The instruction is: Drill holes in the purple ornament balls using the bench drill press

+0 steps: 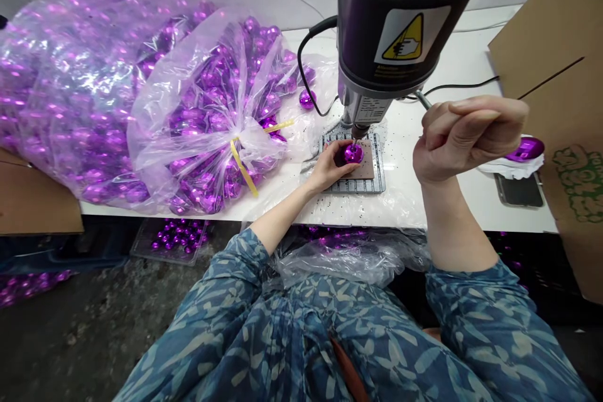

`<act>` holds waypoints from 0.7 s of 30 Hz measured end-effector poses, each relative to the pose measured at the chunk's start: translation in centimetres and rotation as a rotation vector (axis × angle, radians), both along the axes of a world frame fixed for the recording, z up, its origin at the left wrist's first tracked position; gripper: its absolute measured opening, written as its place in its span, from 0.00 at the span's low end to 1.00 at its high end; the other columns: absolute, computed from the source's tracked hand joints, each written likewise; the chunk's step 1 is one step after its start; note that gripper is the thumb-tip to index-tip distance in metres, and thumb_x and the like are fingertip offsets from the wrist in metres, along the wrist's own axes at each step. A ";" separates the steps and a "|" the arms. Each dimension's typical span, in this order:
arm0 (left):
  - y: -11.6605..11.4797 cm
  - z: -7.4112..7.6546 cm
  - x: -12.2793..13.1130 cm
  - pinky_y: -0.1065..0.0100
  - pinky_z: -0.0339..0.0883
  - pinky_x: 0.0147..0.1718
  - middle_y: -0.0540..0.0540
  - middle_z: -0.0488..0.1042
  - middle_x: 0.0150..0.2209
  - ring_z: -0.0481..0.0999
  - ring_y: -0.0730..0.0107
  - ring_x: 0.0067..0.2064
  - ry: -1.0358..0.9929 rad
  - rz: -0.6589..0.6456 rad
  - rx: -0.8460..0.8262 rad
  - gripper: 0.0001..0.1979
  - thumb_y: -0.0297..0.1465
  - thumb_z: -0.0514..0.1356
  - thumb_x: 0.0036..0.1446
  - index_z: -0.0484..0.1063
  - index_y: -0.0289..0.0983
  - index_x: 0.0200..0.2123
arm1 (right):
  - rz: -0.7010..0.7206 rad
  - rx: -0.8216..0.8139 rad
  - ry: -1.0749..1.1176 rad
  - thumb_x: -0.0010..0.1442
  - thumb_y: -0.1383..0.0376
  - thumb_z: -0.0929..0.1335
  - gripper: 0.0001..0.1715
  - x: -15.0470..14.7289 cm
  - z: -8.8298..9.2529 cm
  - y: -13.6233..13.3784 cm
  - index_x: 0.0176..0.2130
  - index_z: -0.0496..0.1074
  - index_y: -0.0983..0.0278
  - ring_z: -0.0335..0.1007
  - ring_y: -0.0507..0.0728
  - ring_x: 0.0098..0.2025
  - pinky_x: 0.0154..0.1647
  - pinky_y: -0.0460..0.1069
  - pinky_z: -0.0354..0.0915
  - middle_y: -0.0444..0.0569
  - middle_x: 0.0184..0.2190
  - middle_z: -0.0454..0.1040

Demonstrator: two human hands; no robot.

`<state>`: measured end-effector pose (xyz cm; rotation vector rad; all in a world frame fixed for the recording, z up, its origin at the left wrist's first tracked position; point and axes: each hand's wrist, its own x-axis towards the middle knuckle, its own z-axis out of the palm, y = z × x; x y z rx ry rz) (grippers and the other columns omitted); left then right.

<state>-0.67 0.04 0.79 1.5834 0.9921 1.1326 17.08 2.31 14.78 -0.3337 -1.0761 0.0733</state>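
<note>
Left of drill press (400, 25): we are counting two clear bags of purple balls, big bag (61, 88) farthest, smaller bag (211, 113) tied with yellow tie (242, 163); one loose ball (306, 98) lying just beside press. Under press: our left hand (330, 166) curling around one glossy round purple ball (353, 152), holding it on grid plate (358, 185). Right of press: our right hand (464, 135) fisting around lever (423, 99); one spare ball (525, 149) sitting beyond.

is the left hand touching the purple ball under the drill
Touching. The head view shows the left hand cupped around the purple ball beneath the drill, with no gap between them.
</note>
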 end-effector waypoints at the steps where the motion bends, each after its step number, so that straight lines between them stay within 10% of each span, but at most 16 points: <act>1: 0.0 0.1 0.0 0.45 0.69 0.67 0.40 0.80 0.58 0.78 0.50 0.62 0.011 0.007 -0.002 0.31 0.40 0.77 0.56 0.73 0.42 0.60 | -0.015 0.005 -0.007 0.72 0.44 0.63 0.28 0.1 -0.2 0.1 0.33 0.59 0.63 0.35 0.39 0.12 0.18 0.41 0.39 0.32 0.17 0.41; 13: 0.0 0.1 0.1 0.37 0.61 0.72 0.40 0.80 0.57 0.77 0.47 0.63 0.027 0.023 -0.023 0.31 0.39 0.78 0.55 0.73 0.42 0.59 | -0.076 -0.040 -0.097 0.69 0.39 0.64 0.30 0.1 -1.2 -0.7 0.31 0.64 0.61 0.36 0.42 0.12 0.17 0.45 0.41 0.35 0.13 0.39; 21: -1.0 1.5 1.3 0.46 0.69 0.66 0.39 0.76 0.58 0.77 0.51 0.63 0.046 0.242 -0.086 0.35 0.36 0.79 0.52 0.67 0.42 0.58 | 0.059 -0.240 -0.073 0.63 0.44 0.70 0.27 -1.4 8.2 -0.3 0.30 0.69 0.65 0.53 0.41 0.15 0.16 0.43 0.40 0.36 0.18 0.52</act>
